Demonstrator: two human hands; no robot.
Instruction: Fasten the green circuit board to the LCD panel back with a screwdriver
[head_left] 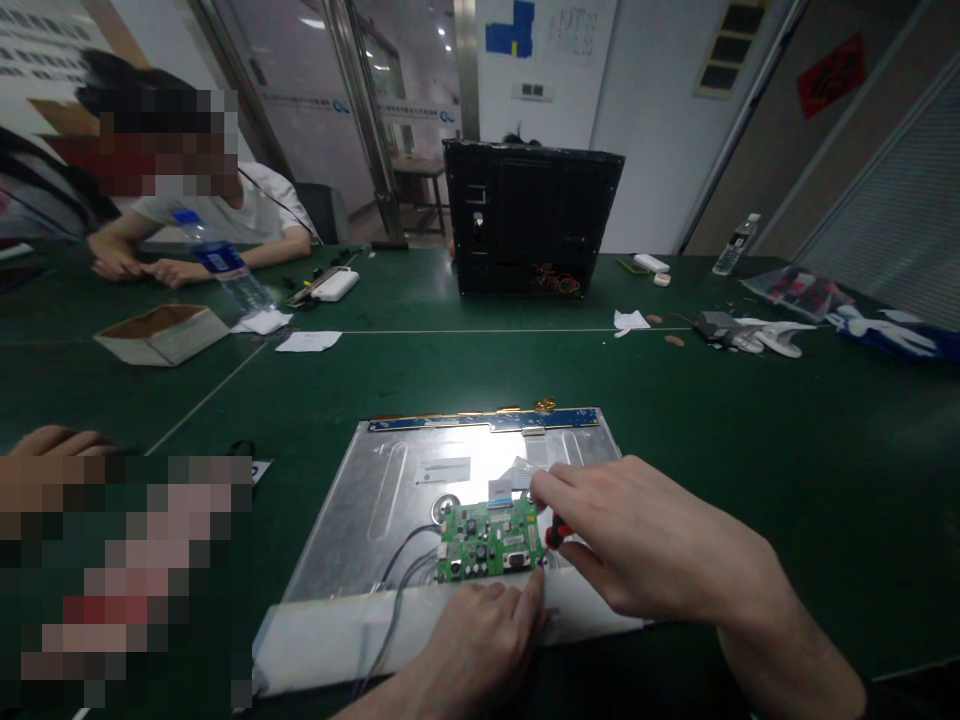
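Note:
A silver display panel [345, 520] lies back side up on the table before me, with a green circuit board [480, 540] on it. My right hand [637, 540] is closed around a small red-and-black screwdriver [556, 532] at the board's right edge; its tip is hidden. My left hand [487, 640] rests on the panel's white near strip [322, 640]. Its index fingertip touches the board's lower right corner, while the other fingers are curled and whatever they hold is hidden. Grey cables [397, 620] run from the board's left side toward me.
A black monitor housing [532, 220] stands upright across the green table [720, 440]. At the left are an open box [161, 335], a tilted water bottle [225, 265] and a seated person [262, 210]. Gloves [750, 335] and another bottle [737, 245] lie to the right. Another person's hand [60, 440] is nearby left.

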